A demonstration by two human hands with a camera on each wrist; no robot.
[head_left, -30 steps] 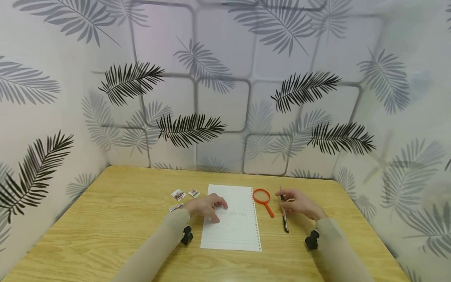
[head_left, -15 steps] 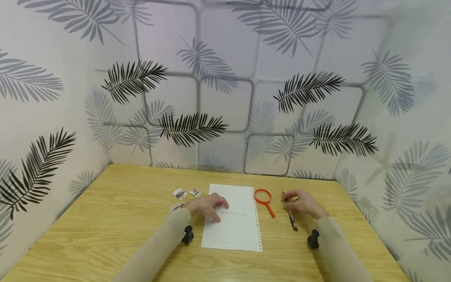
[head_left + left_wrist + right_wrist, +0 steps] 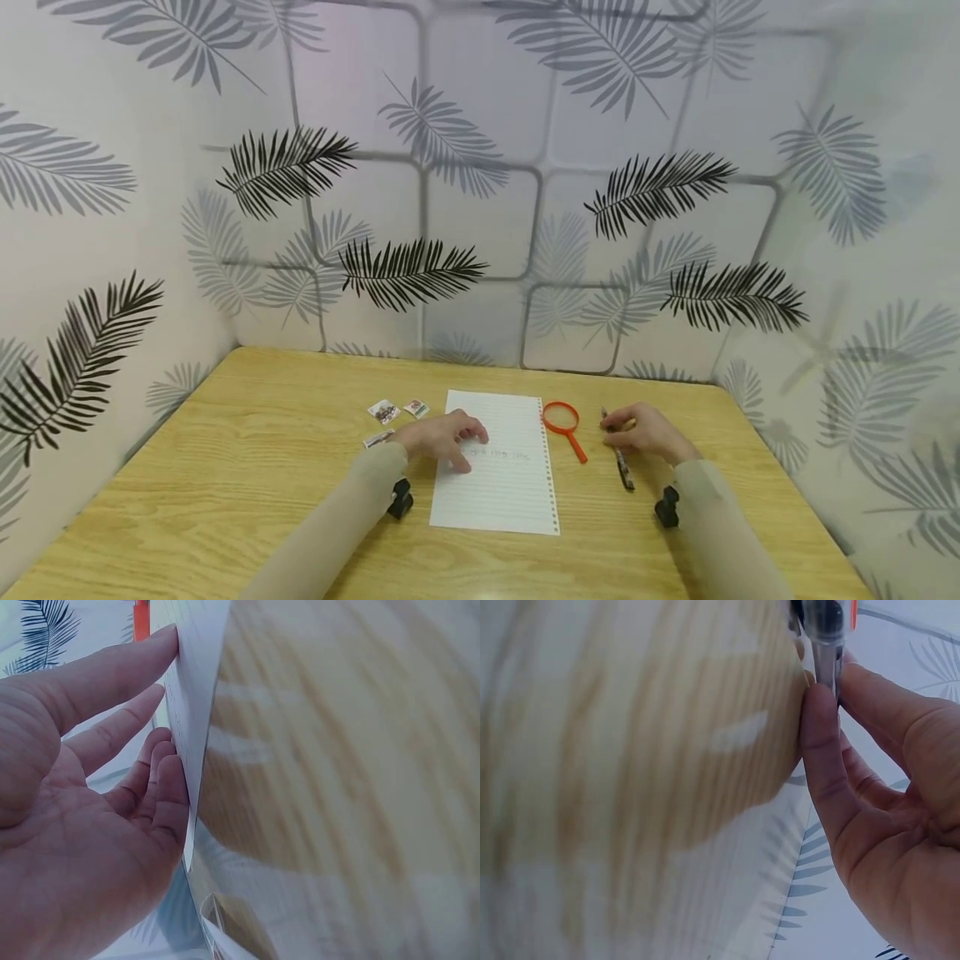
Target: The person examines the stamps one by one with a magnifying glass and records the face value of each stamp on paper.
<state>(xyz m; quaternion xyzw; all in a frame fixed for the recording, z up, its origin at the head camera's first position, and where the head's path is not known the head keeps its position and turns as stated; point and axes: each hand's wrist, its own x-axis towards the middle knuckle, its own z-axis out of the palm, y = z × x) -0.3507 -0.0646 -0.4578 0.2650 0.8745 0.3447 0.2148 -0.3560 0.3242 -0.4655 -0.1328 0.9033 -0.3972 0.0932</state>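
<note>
My left hand [image 3: 442,437] rests on a lined sheet of paper [image 3: 495,500], its fingers spread and relaxed. In the left wrist view its fingertips [image 3: 171,780] touch the sheet. A row of faint handwriting runs across the paper beside this hand. On the right, my right hand [image 3: 648,433] pinches a clear pen [image 3: 624,473] with dark parts. The right wrist view has the pen [image 3: 826,649] between thumb and fingers, low against the tabletop. Between the paper and the pen lies a red magnifying glass [image 3: 573,443], its round frame by the sheet's punched edge.
Several small printed picture pieces [image 3: 384,412] lie left of the paper, one of them close to the left wrist. The wooden table [image 3: 225,492] meets a leaf-patterned backdrop [image 3: 480,325] at its back and sides.
My right hand and the pen have shifted slightly to the right, farther from the magnifying glass, and since then have stayed nearly still. The left hand keeps its place on the paper.
</note>
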